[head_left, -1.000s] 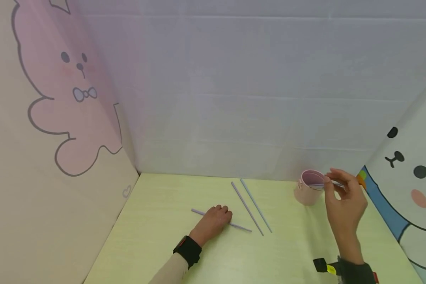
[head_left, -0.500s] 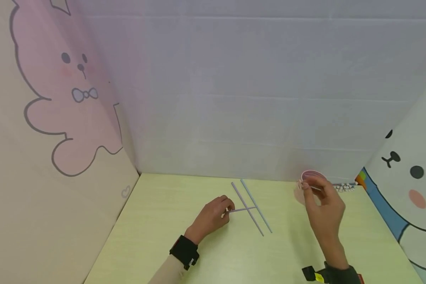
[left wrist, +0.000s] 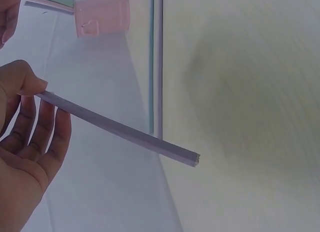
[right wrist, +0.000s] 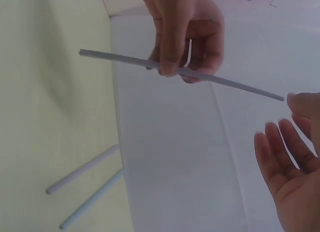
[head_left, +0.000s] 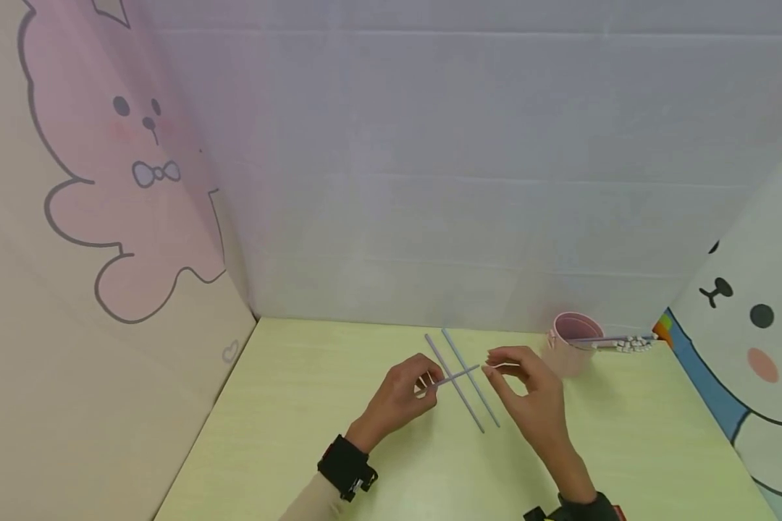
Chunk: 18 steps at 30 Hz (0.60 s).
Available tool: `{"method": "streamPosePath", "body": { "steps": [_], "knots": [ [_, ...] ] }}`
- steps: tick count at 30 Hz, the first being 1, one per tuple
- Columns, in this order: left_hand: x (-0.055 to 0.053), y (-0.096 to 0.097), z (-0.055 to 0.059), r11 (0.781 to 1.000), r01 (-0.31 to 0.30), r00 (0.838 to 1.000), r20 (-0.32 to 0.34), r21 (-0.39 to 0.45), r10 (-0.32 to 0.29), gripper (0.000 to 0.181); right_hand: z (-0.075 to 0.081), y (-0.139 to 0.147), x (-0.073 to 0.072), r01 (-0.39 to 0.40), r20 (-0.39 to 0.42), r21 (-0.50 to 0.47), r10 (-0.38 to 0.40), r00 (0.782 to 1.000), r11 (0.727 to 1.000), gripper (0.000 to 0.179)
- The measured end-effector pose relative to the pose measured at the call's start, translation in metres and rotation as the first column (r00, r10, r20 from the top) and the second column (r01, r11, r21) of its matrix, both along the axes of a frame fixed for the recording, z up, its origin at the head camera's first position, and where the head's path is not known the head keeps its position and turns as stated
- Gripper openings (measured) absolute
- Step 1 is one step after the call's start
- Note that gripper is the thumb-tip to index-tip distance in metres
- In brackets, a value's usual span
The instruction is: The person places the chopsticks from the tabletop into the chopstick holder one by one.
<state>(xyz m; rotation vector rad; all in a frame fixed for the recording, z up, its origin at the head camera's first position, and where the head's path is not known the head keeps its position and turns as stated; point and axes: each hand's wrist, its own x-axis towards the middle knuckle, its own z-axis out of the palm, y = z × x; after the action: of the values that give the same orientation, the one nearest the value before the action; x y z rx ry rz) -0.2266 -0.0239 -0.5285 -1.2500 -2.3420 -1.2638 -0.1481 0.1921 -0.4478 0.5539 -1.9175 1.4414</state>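
Note:
My left hand [head_left: 397,398] pinches a thin purple straw [head_left: 465,371] between thumb and fingers, holding it up off the table. In the left wrist view, one end of the held straw [left wrist: 125,129] points out past the hand. Its other end reaches toward my right hand [head_left: 534,405], whose thumb and fingers are apart. The right thumb tip is right at that end in the right wrist view. Two more straws, a purple one [head_left: 438,354] and a light blue one [head_left: 459,354], lie side by side on the table beyond the hands.
A pink cup [head_left: 563,358] stands at the back right, with several straws [left wrist: 50,2] leaning out of it. Small white pieces [head_left: 635,345] show beside it near the corner. Fabric walls enclose the pale yellow table [head_left: 300,376] at the back and sides.
My left hand has picked the purple straw up from the table and turned it toward the right. My right hand has let go of a straw at the cup and moved left toward it.

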Motion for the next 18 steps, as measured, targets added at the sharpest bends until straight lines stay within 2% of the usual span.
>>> {"method": "streamPosePath", "body": {
  "steps": [4, 8, 13, 18],
  "knots": [
    [0.001, 0.005, 0.007, 0.998, 0.025, 0.999, 0.033, 0.065, -0.028, 0.027, -0.004, -0.009, 0.0, -0.073, 0.021, 0.001, 0.073, 0.997, 0.997, 0.039],
    [0.003, 0.011, 0.012, 0.994, 0.047, 0.999, 0.022, 0.095, -0.049, 0.028, -0.01, -0.012, -0.003, -0.103, 0.041, -0.014, 0.103, 0.994, 0.995, 0.039],
    [0.006, 0.015, 0.018, 0.995, 0.06, 0.998, 0.011, 0.082, -0.061, 0.027, -0.018, -0.01, -0.007, -0.116, 0.057, -0.015, 0.116, 0.992, 0.993, 0.035],
    [0.006, 0.017, 0.02, 0.998, 0.04, 0.999, 0.009, 0.039, -0.04, 0.025, -0.017, -0.004, -0.009, -0.089, 0.038, 0.018, 0.089, 0.995, 0.996, 0.031]
  ]
}}
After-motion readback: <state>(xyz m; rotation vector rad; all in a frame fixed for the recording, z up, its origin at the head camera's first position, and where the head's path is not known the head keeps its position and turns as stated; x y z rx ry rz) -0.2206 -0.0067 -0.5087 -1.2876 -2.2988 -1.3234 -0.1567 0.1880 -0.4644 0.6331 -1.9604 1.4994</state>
